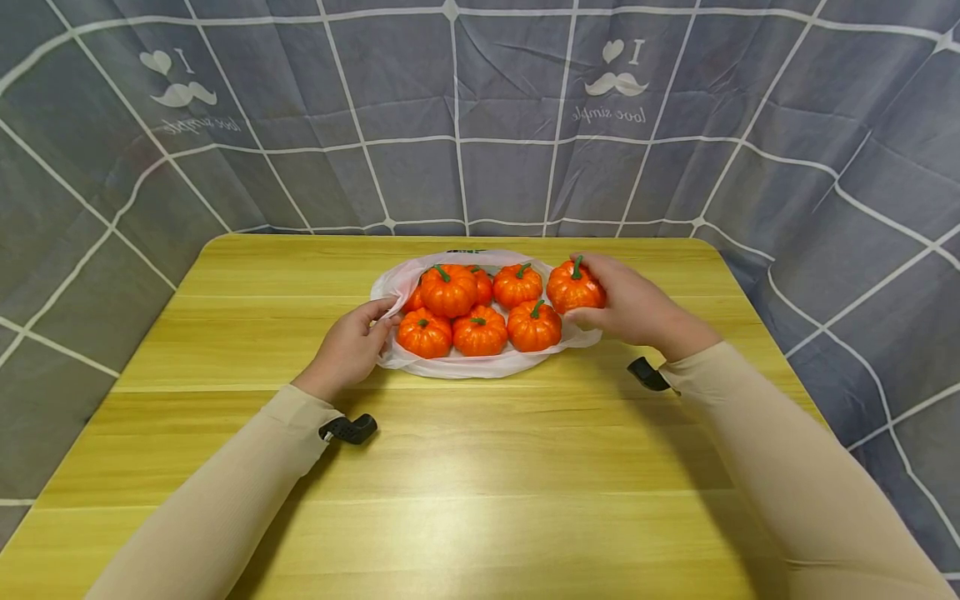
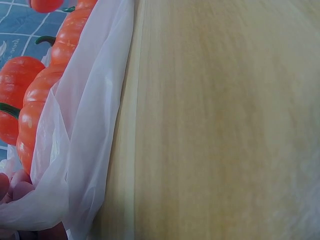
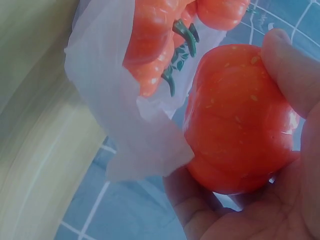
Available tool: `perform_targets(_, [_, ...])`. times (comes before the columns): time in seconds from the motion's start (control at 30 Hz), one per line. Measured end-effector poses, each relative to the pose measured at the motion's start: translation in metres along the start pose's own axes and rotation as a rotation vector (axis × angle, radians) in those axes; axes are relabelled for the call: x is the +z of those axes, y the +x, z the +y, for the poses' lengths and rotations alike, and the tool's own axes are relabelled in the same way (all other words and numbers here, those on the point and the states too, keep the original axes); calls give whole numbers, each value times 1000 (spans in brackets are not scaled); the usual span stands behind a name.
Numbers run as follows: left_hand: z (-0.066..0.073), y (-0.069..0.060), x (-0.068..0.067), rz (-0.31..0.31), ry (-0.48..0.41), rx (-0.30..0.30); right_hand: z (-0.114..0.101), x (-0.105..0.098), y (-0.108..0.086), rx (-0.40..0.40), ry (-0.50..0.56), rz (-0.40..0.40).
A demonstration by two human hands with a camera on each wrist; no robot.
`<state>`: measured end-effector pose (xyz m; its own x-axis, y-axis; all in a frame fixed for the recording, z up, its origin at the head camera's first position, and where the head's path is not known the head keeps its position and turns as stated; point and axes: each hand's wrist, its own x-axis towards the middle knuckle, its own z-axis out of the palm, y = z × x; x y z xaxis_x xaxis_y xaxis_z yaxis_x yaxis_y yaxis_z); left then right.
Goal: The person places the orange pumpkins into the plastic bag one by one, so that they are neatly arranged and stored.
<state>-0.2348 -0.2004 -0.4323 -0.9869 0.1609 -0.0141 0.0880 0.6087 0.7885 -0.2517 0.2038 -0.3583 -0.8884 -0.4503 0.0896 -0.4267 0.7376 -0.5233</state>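
Note:
A white plastic bag [image 1: 491, 365] lies on the table with its mouth spread around several small orange pumpkins [image 1: 480, 332] with green stems. At the bag's left edge my left hand [image 1: 351, 343] pinches the thin plastic; in the left wrist view its fingertips [image 2: 20, 187] show partly behind the folded film [image 2: 90, 135]. My right hand [image 1: 633, 304] grips one pumpkin [image 1: 573, 287] at the bag's right end. The right wrist view shows thumb and fingers around this pumpkin [image 3: 240, 120], with a flap of the bag [image 3: 150, 145] beside it.
The wooden table [image 1: 450, 483] stretches in front of the bag toward me. A grey checked cloth [image 1: 405, 100] hangs behind the table and along both sides. Each wrist carries a black camera mount [image 1: 348, 429].

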Motion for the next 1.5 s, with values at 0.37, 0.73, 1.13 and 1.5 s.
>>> perform_targets(0.37, [1, 0, 0, 3, -4, 3, -1, 7, 7, 1, -2, -31])
perform_targets(0.73, [-1, 1, 0, 1, -10, 10, 0, 11, 9, 22, -21, -68])
perform_targets(1.13, [-2, 1, 2, -1, -30, 2, 3, 15, 10, 1, 3, -65])
perform_targets(1.5, [-4, 1, 3, -3, -23, -5, 6, 19, 9, 7, -5, -71])
